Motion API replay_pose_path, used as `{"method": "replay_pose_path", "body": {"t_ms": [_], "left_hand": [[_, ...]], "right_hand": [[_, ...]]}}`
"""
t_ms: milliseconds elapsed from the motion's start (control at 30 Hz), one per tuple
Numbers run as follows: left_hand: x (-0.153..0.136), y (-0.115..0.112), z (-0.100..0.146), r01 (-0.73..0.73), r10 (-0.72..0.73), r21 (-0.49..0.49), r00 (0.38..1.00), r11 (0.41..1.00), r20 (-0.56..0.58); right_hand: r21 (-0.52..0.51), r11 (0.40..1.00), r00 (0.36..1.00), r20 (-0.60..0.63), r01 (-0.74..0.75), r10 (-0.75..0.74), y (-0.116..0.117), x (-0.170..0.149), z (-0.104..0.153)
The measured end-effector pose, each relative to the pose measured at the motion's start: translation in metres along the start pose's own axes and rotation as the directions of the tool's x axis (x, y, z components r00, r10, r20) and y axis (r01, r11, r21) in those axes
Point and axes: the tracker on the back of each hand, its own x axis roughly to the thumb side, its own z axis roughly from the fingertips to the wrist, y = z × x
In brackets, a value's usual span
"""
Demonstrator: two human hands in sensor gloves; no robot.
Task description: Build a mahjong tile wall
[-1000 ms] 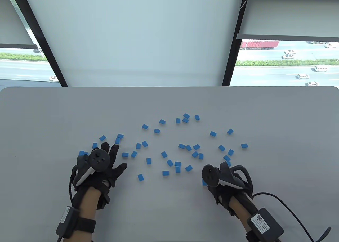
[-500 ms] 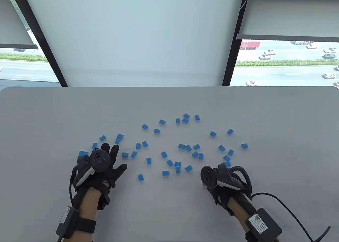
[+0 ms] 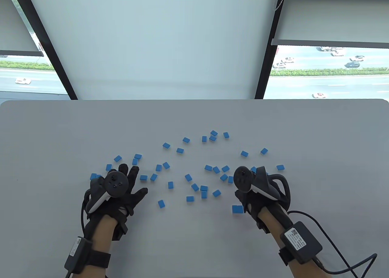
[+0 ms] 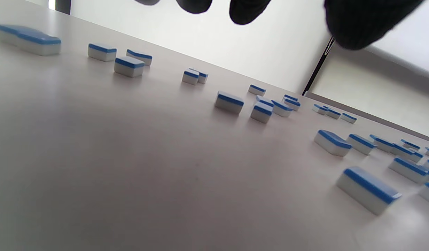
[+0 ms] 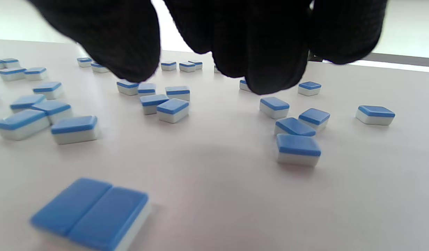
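Several blue-backed white mahjong tiles [image 3: 188, 177] lie scattered face down over the middle of the grey table [image 3: 194, 247]. Two tiles sit side by side as a pair [image 3: 237, 209] near the front; the pair also shows in the right wrist view [image 5: 92, 212]. My right hand [image 3: 252, 180] hovers beyond the pair over loose tiles, with its fingers [image 5: 270, 52] hanging down and holding nothing. My left hand [image 3: 130, 180] lies spread on the table at the left, among tiles and empty; its fingertips [image 4: 247, 10] show at the top of the left wrist view.
Loose tiles lie close to the right hand's fingers [image 5: 298, 149] and just beyond the left hand [image 3: 135, 161]. A single tile [image 3: 161, 203] lies between the hands. The right wrist cable [image 3: 343, 259] trails at the front right.
My right hand moved forward, away from the front, uncovering the pair of tiles it was over. My left hand stayed almost still.
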Motion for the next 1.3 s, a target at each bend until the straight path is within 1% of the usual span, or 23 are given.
{"method": "replay_pose_path", "body": {"t_ms": [67, 133, 200, 267, 367, 467, 533, 667, 833, 933, 1033, 1200, 1300], "left_hand": [[0.000, 0.000, 0.000, -0.005, 0.005, 0.003, 1.000, 1.000, 0.001], [-0.001, 0.001, 0.000, -0.011, 0.011, 0.005, 1.000, 1.000, 0.002], [-0.001, 0.001, 0.000, -0.015, 0.015, 0.005, 1.000, 1.000, 0.003], [-0.001, 0.001, 0.000, -0.015, 0.015, 0.004, 1.000, 1.000, 0.002], [-0.001, 0.002, 0.001, -0.016, 0.016, 0.005, 1.000, 1.000, 0.005], [-0.001, 0.002, 0.001, -0.022, 0.022, 0.007, 1.000, 1.000, 0.007], [-0.001, 0.002, 0.001, -0.023, 0.022, 0.008, 1.000, 1.000, 0.007], [-0.001, 0.003, 0.001, -0.021, 0.021, 0.008, 1.000, 1.000, 0.005], [-0.001, 0.003, 0.001, -0.016, 0.016, 0.004, 1.000, 1.000, 0.006], [-0.001, 0.003, 0.001, -0.016, 0.016, 0.005, 1.000, 1.000, 0.004], [-0.001, 0.004, 0.002, -0.015, 0.015, 0.007, 1.000, 1.000, 0.002], [-0.001, 0.004, 0.002, -0.018, 0.018, 0.013, 1.000, 1.000, -0.002], [-0.003, 0.004, 0.002, -0.023, 0.023, 0.013, 1.000, 1.000, -0.007]], "right_hand": [[0.042, 0.999, 1.000, 0.002, -0.014, 0.013, 0.004, 0.004, -0.015], [0.092, 0.995, 1.000, 0.003, 0.029, -0.029, 0.012, 0.007, -0.029], [0.127, 0.991, 1.000, -0.007, 0.031, -0.031, 0.020, 0.011, -0.040], [0.126, 0.992, 1.000, -0.012, 0.009, -0.008, 0.024, 0.013, -0.045], [0.121, 0.992, 1.000, -0.014, -0.022, 0.024, 0.030, 0.015, -0.050], [0.114, 0.993, 1.000, -0.018, -0.011, 0.014, 0.034, 0.016, -0.053], [0.087, 0.996, 0.999, -0.008, -0.036, 0.037, 0.034, 0.018, -0.052], [0.097, 0.993, 0.998, 0.013, -0.064, 0.063, 0.030, 0.016, -0.051], [0.029, 0.998, 0.996, 0.065, -0.061, 0.059, 0.010, 0.007, -0.029], [-0.019, 0.996, 0.991, 0.108, -0.082, 0.083, -0.002, 0.001, -0.007], [-0.054, 0.996, 0.988, 0.139, -0.065, 0.072, -0.009, -0.005, 0.014], [-0.087, 0.996, 0.990, 0.139, -0.016, 0.028, -0.005, -0.016, 0.038], [-0.106, 0.994, 0.992, 0.129, 0.011, 0.002, 0.005, -0.024, 0.052]]}}
